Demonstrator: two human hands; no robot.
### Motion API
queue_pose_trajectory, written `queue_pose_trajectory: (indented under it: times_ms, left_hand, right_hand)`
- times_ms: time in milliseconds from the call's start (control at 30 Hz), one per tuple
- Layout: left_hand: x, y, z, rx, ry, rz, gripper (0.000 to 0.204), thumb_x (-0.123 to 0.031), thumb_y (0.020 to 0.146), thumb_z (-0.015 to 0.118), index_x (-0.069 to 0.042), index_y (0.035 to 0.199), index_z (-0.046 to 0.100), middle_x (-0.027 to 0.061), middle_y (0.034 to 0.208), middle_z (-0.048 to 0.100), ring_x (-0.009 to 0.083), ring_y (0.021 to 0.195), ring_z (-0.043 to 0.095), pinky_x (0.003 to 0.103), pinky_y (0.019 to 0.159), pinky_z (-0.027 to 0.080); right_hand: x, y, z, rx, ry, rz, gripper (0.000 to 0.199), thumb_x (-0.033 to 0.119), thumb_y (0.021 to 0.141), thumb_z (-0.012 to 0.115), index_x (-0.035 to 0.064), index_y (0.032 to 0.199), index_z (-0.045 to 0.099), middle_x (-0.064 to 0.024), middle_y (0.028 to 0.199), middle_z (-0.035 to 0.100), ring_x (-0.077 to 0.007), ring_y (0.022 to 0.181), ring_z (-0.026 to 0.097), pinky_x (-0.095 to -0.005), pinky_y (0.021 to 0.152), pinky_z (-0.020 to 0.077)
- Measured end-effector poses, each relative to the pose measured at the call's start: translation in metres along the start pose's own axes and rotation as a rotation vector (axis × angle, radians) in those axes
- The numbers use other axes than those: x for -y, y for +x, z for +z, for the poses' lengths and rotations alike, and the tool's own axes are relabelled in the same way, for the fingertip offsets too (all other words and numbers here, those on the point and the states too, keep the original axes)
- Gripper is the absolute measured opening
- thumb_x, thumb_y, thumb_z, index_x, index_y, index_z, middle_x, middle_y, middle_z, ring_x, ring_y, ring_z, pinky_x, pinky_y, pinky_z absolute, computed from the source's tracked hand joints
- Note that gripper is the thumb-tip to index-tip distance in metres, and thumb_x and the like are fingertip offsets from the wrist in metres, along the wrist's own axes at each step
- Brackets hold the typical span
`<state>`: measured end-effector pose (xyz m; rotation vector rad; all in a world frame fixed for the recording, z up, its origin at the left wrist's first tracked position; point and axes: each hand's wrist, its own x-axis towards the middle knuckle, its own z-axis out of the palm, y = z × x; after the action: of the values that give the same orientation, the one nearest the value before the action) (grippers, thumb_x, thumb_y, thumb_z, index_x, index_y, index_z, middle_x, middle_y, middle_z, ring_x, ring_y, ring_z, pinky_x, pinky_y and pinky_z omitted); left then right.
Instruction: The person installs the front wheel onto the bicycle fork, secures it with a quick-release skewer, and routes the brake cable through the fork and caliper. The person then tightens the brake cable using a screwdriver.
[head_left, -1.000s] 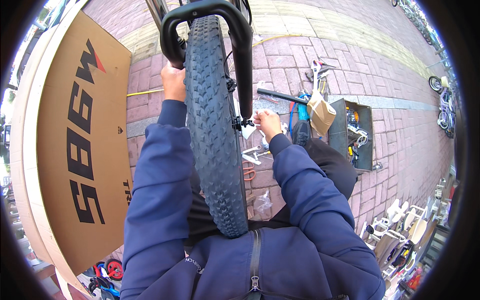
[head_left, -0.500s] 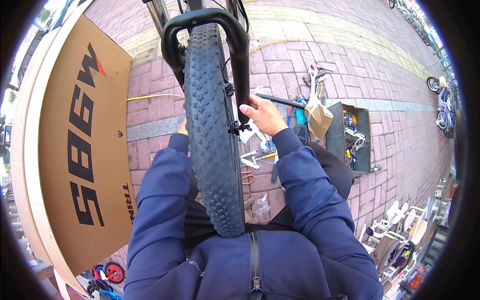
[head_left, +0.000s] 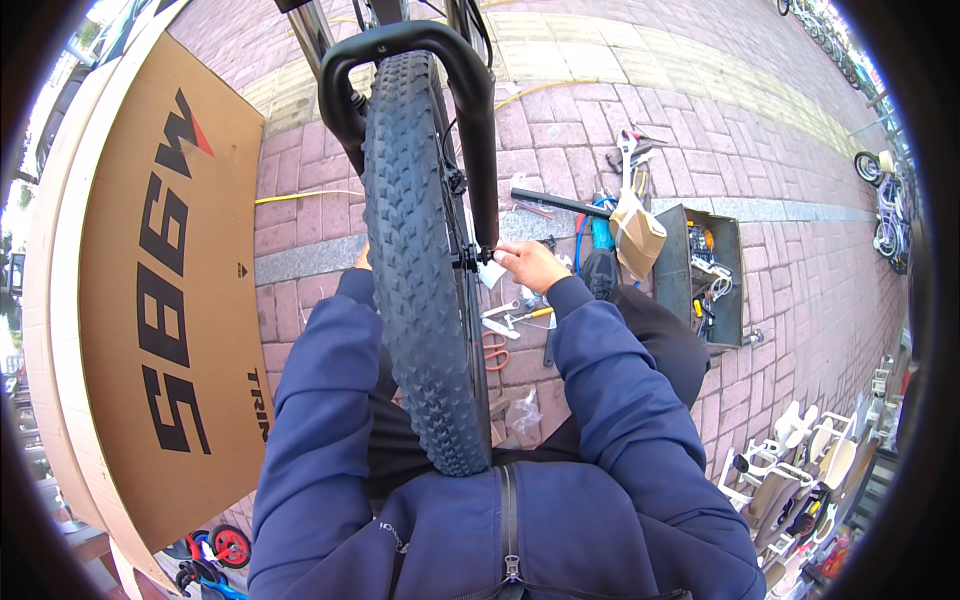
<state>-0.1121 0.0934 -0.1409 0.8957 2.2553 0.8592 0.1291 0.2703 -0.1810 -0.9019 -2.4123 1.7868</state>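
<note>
A bicycle's front wheel, with a knobby black tyre, stands upright between my arms and legs. The black suspension fork straddles it. At the bottom of the right fork leg, my right hand is closed, thumb and fingertips pinching the small dark axle end at the hub. Of my left hand only a sliver shows past the tyre's left side; its fingers are hidden behind the wheel. Thin cables run along the inside of the right fork leg.
A large cardboard box stands on the left. On the brick paving at right lie a black tube, orange-handled scissors, spanners and a screwdriver, beside an open metal toolbox. White parts are heaped at the lower right.
My right hand has moved down from the side of the lower fork leg to the axle end and now pinches there. The fork and wheel top have shifted slightly left.
</note>
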Motion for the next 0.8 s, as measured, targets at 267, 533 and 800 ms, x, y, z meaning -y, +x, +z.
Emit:
queue_pose_trajectory:
  times_ms: [267,533,800]
  left_hand:
    - [0.001,-0.003,0.000,0.005,-0.003,-0.014,0.030,-0.011,0.088,0.065,0.003,0.115,0.064,0.0137,0.102,0.073,0.0197,0.087,0.068,0.034,0.079,0.051]
    - [0.003,-0.004,-0.002,0.009,-0.006,-0.022,0.032,-0.011,0.088,0.065,0.003,0.117,0.063,0.0132,0.104,0.072,0.0194,0.088,0.067,0.034,0.080,0.051]
    - [0.005,-0.005,-0.001,0.015,-0.012,-0.029,0.034,-0.010,0.089,0.065,0.003,0.120,0.062,0.0127,0.106,0.072,0.0190,0.089,0.067,0.033,0.082,0.051]
  right_hand:
    - [-0.018,0.010,0.003,0.022,0.140,-0.119,0.031,0.015,0.090,0.067,0.0009,0.118,0.070,-0.0126,0.106,0.073,-0.0211,0.095,0.069,-0.0311,0.089,0.0513]
    - [-0.026,0.014,0.013,-0.040,0.309,-0.197,0.030,0.014,0.089,0.070,0.0011,0.116,0.071,-0.0084,0.095,0.074,-0.0175,0.088,0.068,-0.0308,0.081,0.0515]
    - [-0.024,0.010,0.008,0.018,0.289,0.047,0.030,0.019,0.092,0.067,0.0010,0.115,0.071,-0.0083,0.090,0.074,-0.0155,0.080,0.066,-0.0319,0.077,0.0518]
